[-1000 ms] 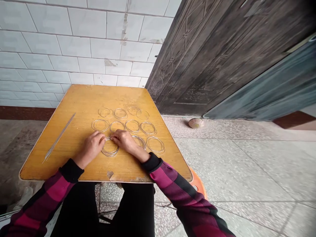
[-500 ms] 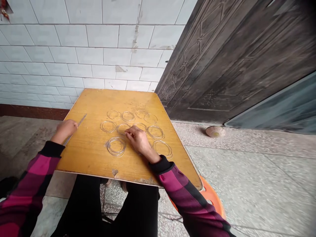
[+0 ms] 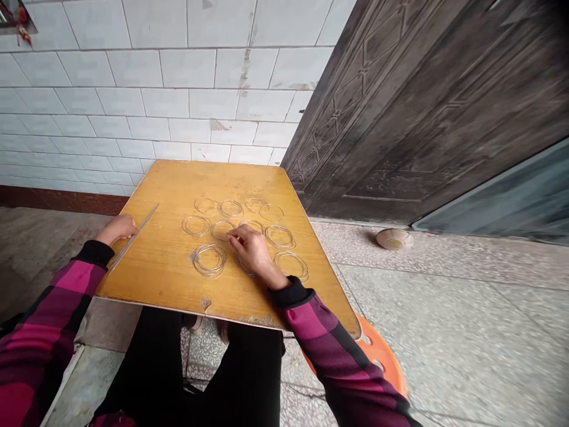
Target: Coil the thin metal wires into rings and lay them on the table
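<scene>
No readable text, labels, brands, numbers or signs anywhere in view.

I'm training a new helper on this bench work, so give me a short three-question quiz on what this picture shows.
1. Which hand, left or right, rests on the bundle of straight wires?
2. True or false: the wire rings stand upright on their edges.
3. What colour is the round plastic stool showing past the near right corner of the wooden table top?

Key:
1. Left: the left hand is on the bundle, while the right hand is over the rings.
2. False: they lie flat on the table top.
3. Orange.
</scene>
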A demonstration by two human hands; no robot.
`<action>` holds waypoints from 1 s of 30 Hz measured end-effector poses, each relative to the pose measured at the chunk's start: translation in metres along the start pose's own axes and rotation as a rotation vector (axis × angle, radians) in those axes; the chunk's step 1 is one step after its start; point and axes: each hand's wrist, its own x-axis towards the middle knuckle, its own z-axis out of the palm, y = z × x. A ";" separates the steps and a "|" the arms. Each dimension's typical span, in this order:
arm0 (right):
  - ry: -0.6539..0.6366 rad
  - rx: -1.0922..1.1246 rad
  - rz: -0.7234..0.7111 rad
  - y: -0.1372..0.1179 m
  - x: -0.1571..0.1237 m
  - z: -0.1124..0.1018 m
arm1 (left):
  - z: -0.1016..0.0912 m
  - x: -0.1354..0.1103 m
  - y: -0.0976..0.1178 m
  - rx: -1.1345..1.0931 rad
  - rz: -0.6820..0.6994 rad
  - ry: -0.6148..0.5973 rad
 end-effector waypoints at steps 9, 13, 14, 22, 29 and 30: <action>-0.020 -0.009 0.008 -0.001 0.000 0.000 | -0.011 -0.010 0.007 -0.088 -0.101 -0.019; -0.025 -0.032 0.002 -0.001 -0.001 0.000 | -0.011 -0.014 0.010 -0.193 -0.117 -0.011; -0.025 -0.038 -0.001 -0.001 -0.001 0.000 | -0.010 -0.015 0.011 -0.222 -0.122 -0.007; -0.033 -0.075 0.003 -0.002 0.000 0.000 | -0.015 -0.022 0.017 -0.391 -0.093 0.073; 0.011 -0.019 -0.032 -0.005 0.001 -0.001 | -0.025 -0.051 0.067 -0.968 0.259 -0.131; 0.022 -0.006 -0.040 -0.006 0.001 -0.001 | -0.021 -0.056 0.081 -1.080 0.321 -0.187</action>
